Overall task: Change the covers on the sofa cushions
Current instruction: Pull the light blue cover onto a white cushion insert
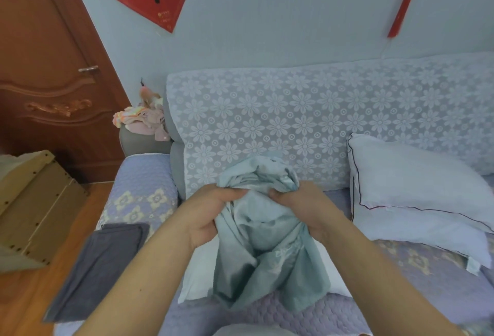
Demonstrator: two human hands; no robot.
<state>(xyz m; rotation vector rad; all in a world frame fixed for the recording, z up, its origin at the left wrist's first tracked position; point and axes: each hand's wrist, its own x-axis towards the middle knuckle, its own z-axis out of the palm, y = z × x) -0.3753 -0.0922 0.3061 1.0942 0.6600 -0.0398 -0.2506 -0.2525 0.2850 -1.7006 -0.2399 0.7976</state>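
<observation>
With left hand point(207, 211) and right hand point(302, 208) gripping the bunched pale-blue satin cushion cover point(263, 242), locate its opening before pulling.

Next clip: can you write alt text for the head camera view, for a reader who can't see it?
Both hands, left hand and right hand, grip a bunched pale blue cushion cover above a white cushion insert on a sofa. A bare white cushion leans against the sofa back to the right; a dark grey cloth hangs over the armrest.
</observation>
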